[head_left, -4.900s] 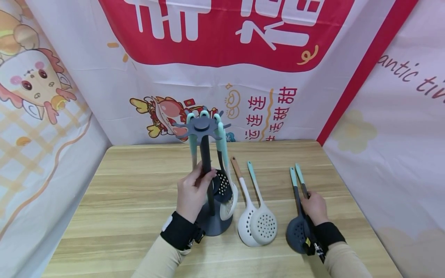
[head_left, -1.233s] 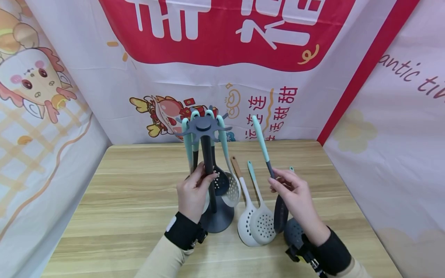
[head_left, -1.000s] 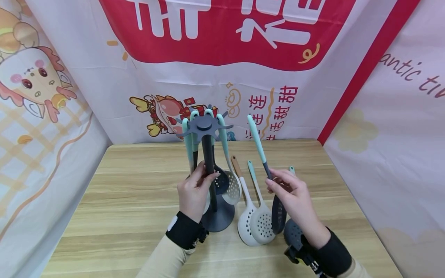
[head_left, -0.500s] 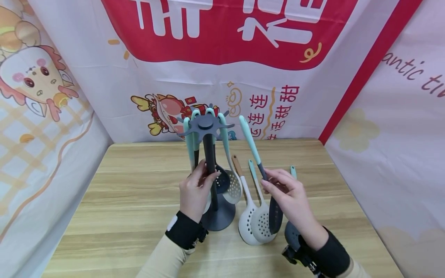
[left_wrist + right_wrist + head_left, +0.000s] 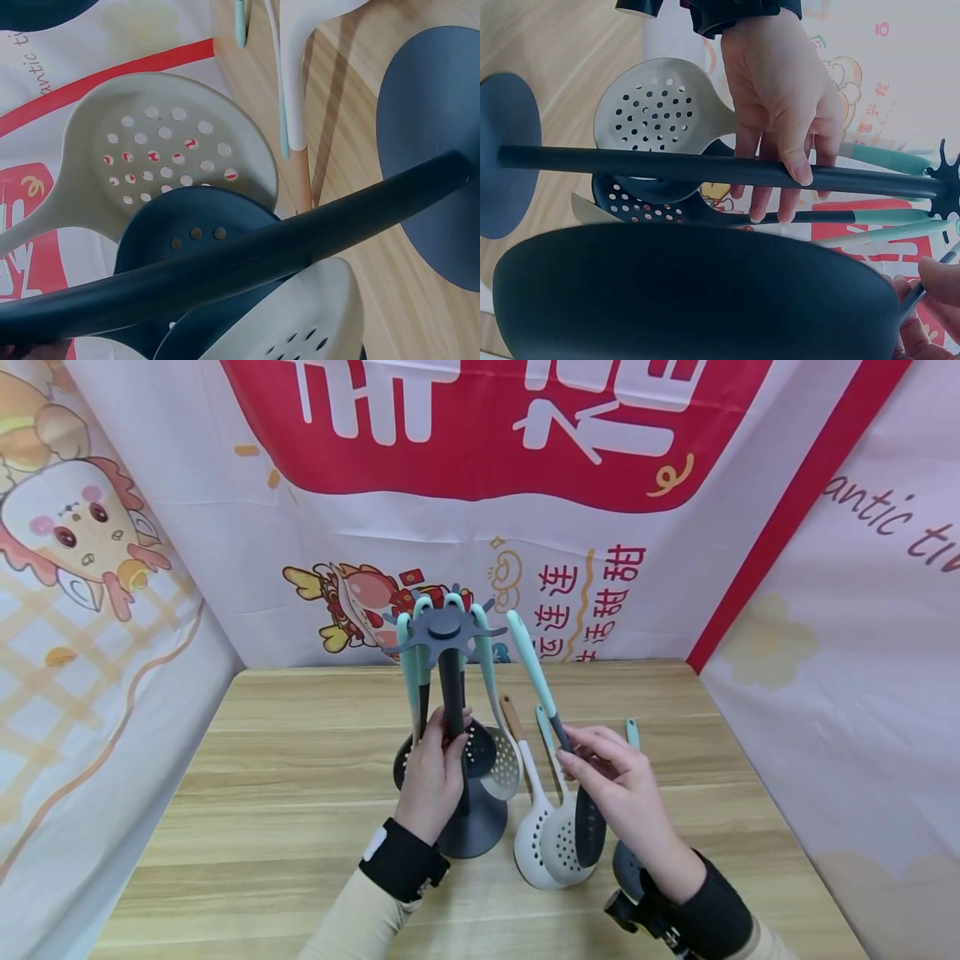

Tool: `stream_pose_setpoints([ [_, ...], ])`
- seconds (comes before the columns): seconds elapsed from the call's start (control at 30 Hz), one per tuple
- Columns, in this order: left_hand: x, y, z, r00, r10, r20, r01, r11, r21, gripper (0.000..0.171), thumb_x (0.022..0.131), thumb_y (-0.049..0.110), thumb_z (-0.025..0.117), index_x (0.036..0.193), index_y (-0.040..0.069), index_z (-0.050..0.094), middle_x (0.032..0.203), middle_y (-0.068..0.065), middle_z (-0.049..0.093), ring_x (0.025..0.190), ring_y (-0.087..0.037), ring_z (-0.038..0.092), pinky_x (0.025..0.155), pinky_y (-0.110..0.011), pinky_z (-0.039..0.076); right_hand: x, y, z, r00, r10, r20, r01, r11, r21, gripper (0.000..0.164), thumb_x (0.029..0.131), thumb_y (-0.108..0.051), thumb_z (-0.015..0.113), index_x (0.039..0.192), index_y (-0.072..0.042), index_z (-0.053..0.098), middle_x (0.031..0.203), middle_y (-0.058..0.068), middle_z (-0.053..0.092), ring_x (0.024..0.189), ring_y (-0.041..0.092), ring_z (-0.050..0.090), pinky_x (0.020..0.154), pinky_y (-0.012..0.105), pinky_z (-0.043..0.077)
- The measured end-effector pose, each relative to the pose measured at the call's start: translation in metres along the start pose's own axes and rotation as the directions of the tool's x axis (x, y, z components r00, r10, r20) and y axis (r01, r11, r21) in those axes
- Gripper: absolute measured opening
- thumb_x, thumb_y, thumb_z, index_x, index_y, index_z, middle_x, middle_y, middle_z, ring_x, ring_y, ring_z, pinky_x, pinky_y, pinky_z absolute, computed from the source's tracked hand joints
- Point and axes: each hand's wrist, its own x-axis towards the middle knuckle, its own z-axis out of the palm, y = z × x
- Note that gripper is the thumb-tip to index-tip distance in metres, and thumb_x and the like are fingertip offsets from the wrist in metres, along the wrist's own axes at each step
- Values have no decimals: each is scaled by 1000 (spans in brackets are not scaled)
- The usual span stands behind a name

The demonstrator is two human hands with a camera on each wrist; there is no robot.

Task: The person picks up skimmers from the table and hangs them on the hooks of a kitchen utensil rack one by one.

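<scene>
Your left hand (image 5: 432,777) grips the stand (image 5: 452,685); right of it, your right hand (image 5: 621,785) pinches a dark skimmer (image 5: 590,828), apparently for hanging: next, seek a free hook (image 5: 493,632).

Matt plastic stand (image 5: 452,685), smooth plastic skimmer (image 5: 590,828), wood-grain tabletop (image 5: 300,768), creased cloth backdrop (image 5: 435,518)

Basically a mint-and-charcoal colour scheme, with red shouting behind it.
Rack (image 5: 452,681) is plain slate grey, held utensil (image 5: 558,727) is mint up top and charcoal below, hung pale skimmer (image 5: 502,766) is greige plus mint, brown-handled skimmer (image 5: 529,852) is otherwise white. Table (image 5: 292,777) has blond streaky woodgrain, back cloth (image 5: 420,518) is white with red lettering and a big red panel, left cloth (image 5: 45,693) has orangey checks, wristbands (image 5: 401,860) are black, sleeves (image 5: 352,918) beige.
</scene>
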Motion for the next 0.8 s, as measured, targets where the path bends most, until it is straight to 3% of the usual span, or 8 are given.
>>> stream_pose_setpoints([
  [0.13,1,-1,0,1000,-6,22,6,1000,-2,32,102,4,50,133,2,45,126,-13,66,111,-26,68,97,-41,54,0,-1,1,1000,-10,3,10,1000,7,26,93,0,65,119,3,68,99,0,64,80,9,62,72,23,58],
  [0.4,2,-3,-2,999,35,-21,-34,998,51,17,100,12,56,113,1,58,106,-10,70,100,-23,71,84,-39,59,1,-3,1,1000,-13,5,13,1000,-2,27,93,0,65,119,3,68,98,2,63,80,9,62,73,26,60],
  [0.8,1,-6,2,997,56,-56,-52,997,63,18,98,10,60,113,0,61,100,-11,72,94,-22,72,79,-37,61,3,-2,1,1000,12,6,-12,1000,-15,27,94,-1,65,120,3,68,102,11,63,81,9,63,73,26,59],
])
